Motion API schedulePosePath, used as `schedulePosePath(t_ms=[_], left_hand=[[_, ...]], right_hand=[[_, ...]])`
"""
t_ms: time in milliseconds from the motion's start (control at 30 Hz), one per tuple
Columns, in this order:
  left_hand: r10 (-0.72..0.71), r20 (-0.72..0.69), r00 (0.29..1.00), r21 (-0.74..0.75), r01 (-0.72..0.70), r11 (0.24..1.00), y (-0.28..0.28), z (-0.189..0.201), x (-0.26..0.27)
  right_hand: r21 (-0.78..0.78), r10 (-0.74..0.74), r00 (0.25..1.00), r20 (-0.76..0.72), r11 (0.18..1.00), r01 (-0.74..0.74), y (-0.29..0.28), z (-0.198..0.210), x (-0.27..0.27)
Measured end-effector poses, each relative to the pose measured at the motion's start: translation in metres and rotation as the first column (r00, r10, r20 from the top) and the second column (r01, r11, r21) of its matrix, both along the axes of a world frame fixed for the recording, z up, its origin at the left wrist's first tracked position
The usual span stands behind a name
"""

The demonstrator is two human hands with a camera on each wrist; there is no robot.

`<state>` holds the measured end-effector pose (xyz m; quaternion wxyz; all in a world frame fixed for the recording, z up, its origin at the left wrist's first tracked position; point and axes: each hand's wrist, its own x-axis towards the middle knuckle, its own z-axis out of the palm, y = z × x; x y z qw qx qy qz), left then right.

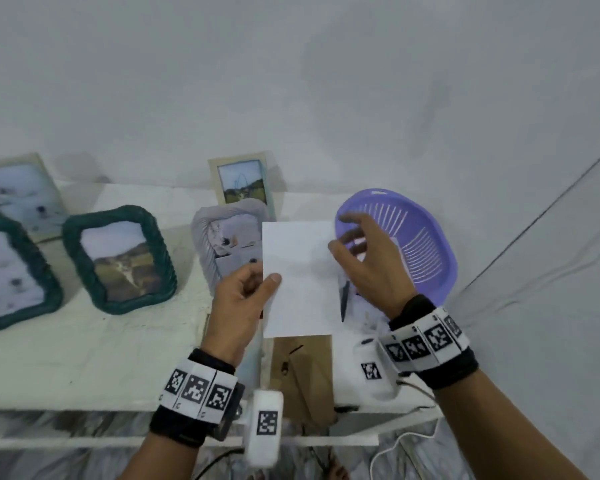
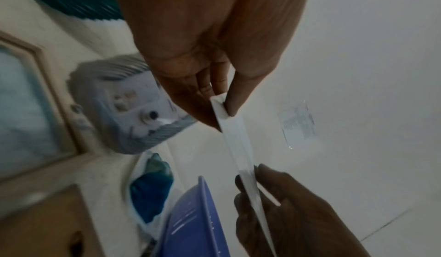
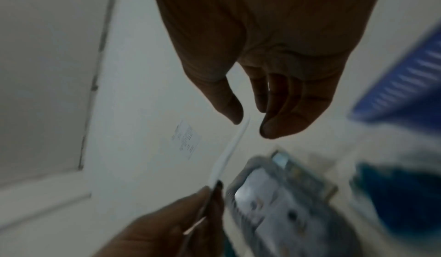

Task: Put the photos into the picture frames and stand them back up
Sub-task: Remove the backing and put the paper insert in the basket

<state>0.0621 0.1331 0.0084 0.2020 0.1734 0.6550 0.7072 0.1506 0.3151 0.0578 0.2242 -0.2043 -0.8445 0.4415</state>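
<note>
Photo (image 1: 298, 278) held up over the bench (image 1: 84, 358), blank white back toward the head camera; printed side not visible from any view. In both wrist views it shows only edge-on as a thin white strip.

Left hand (image 1: 241, 299): fingers closed narrow on the photo's left edge, thumb on the near face, the other fingers behind the sheet and mostly hidden. Left wrist view confirms the pinch at the corner.

Right hand (image 1: 371, 268): at the photo's right edge, over the purple basket (image 1: 413, 237). Thumb tip touches the edge. In the left wrist view the fingers sit on both sides of the sheet; in the right wrist view, heavily blurred, a narrow gap shows between thumb and fingers with the edge running into it. Reads as a light pinch, not a firm one.

Grey ribbed frame (image 1: 215, 244) stands just behind the photo, its right side covered by the sheet; the picture in it is hard to make out. Small pale frame (image 1: 241, 181) stands behind it by the wall, lower part hidden.

Brown cardboard backing (image 1: 302, 372) lies flat on the bench below the photo, with a small dark tab on it; its upper end is hidden by the sheet and its left side by the left wrist camera.

Two green frames (image 1: 118, 258) stand to the left, the farther-left one cut off by the picture's edge. Another pale frame (image 1: 21, 195) behind them is also partly cut off.

A dark narrow thing shows just below the right hand, next to the photo's right edge; cannot tell what it is.
</note>
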Motion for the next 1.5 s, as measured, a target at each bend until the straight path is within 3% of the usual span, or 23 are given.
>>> schedulePosePath(t_ms=[67,133,267,433,567,667,833,967,1167,1500], left_hand=[[0.022,0.076,0.997,0.002,-0.022,1.000,-0.022,-0.006,-0.003],[0.011,0.120,0.993,-0.026,-0.008,1.000,-0.042,-0.012,-0.005],[-0.021,0.089,0.996,-0.150,0.035,0.988,-0.083,-0.032,-0.010],[0.072,-0.152,0.986,-0.343,-0.121,0.932,-0.135,-0.071,-0.035],[-0.166,-0.379,0.911,-0.523,-0.063,0.850,-0.160,-0.096,-0.043],[-0.302,-0.447,0.842,-0.566,-0.005,0.824,-0.167,-0.108,-0.043],[-0.332,-0.471,0.817,-0.562,0.012,0.827,-0.167,-0.115,-0.046],[-0.366,-0.476,0.799,-0.574,0.033,0.818,-0.166,-0.119,-0.050],[-0.352,-0.490,0.797,-0.550,0.030,0.834,-0.166,-0.123,-0.051],[-0.325,-0.514,0.794,-0.510,0.022,0.860,-0.168,-0.129,-0.054]], right_hand=[[-0.240,0.039,0.999,0.028,0.970,-0.031,-0.028,-0.018,0.006],[-0.371,0.065,0.998,0.021,0.927,-0.052,-0.058,-0.036,0.012],[-0.456,0.029,0.999,0.028,0.890,-0.013,-0.101,-0.069,0.020],[-0.470,0.030,0.993,0.110,0.882,0.026,-0.130,-0.094,0.030],[-0.351,0.011,0.978,0.209,0.934,0.064,-0.145,-0.111,0.026],[-0.186,-0.028,0.949,0.313,0.978,0.090,-0.145,-0.130,0.022],[0.117,-0.134,0.883,0.450,0.989,0.091,-0.158,-0.118,0.012],[0.229,-0.170,0.838,0.518,0.972,0.056,-0.168,-0.100,0.005],[0.315,-0.135,0.787,0.602,0.946,-0.079,-0.181,-0.111,-0.006],[0.282,-0.074,0.858,0.509,0.956,-0.085,-0.176,-0.120,0.001]])
